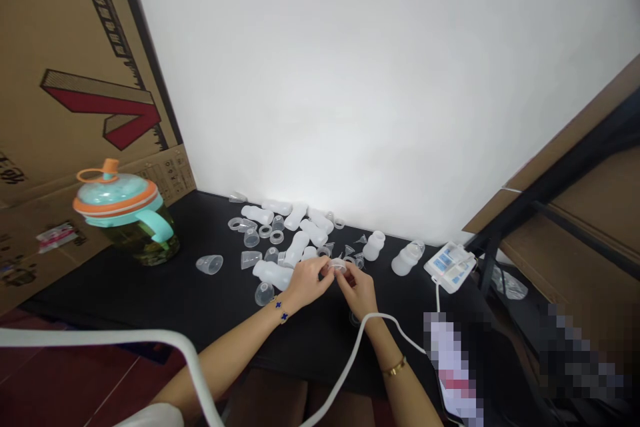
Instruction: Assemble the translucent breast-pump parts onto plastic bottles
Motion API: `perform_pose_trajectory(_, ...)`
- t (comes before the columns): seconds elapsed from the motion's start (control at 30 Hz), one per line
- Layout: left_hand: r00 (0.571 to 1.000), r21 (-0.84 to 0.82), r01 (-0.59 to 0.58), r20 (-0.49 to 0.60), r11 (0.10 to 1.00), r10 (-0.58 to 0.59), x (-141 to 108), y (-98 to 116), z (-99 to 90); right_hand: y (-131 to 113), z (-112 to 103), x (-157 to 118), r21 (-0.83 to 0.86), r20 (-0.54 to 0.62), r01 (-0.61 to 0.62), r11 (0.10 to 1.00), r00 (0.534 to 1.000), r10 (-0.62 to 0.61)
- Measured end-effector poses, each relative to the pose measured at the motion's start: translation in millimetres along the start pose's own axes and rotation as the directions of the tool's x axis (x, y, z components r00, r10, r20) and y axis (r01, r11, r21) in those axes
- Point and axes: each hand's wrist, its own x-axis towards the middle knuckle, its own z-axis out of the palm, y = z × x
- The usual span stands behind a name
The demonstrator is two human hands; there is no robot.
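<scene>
Between the fingertips of both hands is a small clear ring-shaped part [337, 265], held above the black table [220, 307]. My left hand [309, 278] pinches its left side, and my right hand [357, 285] grips its right side. Several frosted white bottles lie to the left and behind, one of them [274, 275] close beside my left hand. Clear rings [277, 237], dome-shaped pieces [264, 293] and small clear funnels [349, 250] are scattered around them. On the right, one bottle [373, 246] stands near another bottle [407, 258] with a clear top.
A large jug [131, 213] with an orange and teal lid stands at the left by a cardboard box [65, 127]. A white power strip [451, 267] lies at the right, its cable [370, 320] crossing near my right wrist. A white wall rises behind the table.
</scene>
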Motion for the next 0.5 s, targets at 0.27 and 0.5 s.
perform_pose_trajectory(0.27,1.0,-0.007,0.011,0.007,1.0,-0.011,-0.2,-0.2,0.3,1.3,1.2,-0.4,-0.009,-0.004,0.003,1.0,1.0,-0.003)
perform_pose_trajectory(0.5,1.0,-0.029,0.013,0.008,0.999,-0.013,0.2,0.9,-1.2,-1.2,0.1,-0.7,-0.023,-0.011,0.018,1.0,1.0,-0.018)
